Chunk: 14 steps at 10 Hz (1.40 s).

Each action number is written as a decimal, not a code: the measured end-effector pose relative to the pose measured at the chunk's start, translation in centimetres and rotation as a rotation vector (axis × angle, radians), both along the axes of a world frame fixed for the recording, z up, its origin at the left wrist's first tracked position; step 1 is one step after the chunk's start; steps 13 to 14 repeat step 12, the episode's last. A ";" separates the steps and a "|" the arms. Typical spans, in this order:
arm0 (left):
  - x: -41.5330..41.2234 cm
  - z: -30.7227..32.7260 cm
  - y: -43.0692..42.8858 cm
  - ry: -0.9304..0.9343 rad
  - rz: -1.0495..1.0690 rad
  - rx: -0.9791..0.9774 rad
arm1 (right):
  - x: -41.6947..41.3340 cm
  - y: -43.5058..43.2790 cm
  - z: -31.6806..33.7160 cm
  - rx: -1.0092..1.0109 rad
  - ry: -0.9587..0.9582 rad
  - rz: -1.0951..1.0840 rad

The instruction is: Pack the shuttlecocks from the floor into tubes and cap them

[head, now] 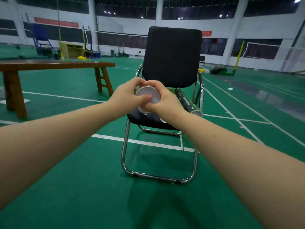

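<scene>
- Green court floor [82, 179] with white lines fills a big indoor badminton hall, nets and posts strung along the far wall.
- Centre stage, a black chair [172, 55] on a chrome frame; off to the left stands a wooden bench [54, 65].
- Both bare arms reach out over the seat, and the hands meet right in front of the chair back.
- Left hand [127, 95] and right hand [165, 100] both clasp a white cap [148, 94], fingers curled round its edge, thumbs pressed on its face.
- Just below the cap shows a pale rim [142, 109]; cannot tell if that is a tube's mouth, as the hands hide whatever lies behind.
- On the seat's right side lies a dark green tube [185, 100], slanting towards us, its near end capped in white.
- A small white disc [163, 120] peeks out on the seat under the right wrist.
</scene>
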<state>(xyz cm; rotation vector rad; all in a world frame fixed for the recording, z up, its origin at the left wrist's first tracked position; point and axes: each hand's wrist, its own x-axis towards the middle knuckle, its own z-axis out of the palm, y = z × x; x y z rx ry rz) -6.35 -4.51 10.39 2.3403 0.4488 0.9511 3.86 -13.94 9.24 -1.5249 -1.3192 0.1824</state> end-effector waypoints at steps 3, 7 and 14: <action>10.0 -9.6 7.3 0.157 -0.097 0.208 | 9.2 6.6 -9.4 -0.164 -0.377 -0.121; 16.6 -14.6 13.5 0.062 -0.052 0.169 | 12.6 13.3 -13.6 -0.201 -1.009 -0.696; 13.8 -10.8 8.1 0.244 0.006 0.217 | 9.4 8.3 -9.8 -0.572 -0.660 -0.483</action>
